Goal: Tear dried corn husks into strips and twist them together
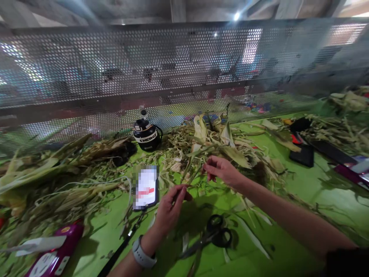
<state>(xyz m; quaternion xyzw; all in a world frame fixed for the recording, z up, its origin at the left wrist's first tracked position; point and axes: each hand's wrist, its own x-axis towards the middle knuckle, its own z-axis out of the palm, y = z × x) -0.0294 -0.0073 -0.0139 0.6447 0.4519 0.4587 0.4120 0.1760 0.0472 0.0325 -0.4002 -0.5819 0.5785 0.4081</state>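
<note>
My left hand (170, 209), a pale watch on its wrist, is low over the green tabletop with thumb and fingers pinched together. What it pinches, if anything, is too thin to make out. Further forward and to the right, my right hand (220, 169) has its fingers curled and closed beside a pile of dry corn husks (236, 154); its fingertips meet thin plant strips and I cannot tell what is in them. Black-handled scissors (211, 234) lie on the table below both hands. Left of my left hand lies a lit phone (146, 188) on a black strap (123, 244).
A dark round jug (147, 134) marked "ENERGY" stands before a perforated metal screen (115, 73). More husks (57, 161) cover the left side. A purple case (54, 250) lies at lower left. At right are a black phone-like object (302, 154) and more plant scraps (337, 132).
</note>
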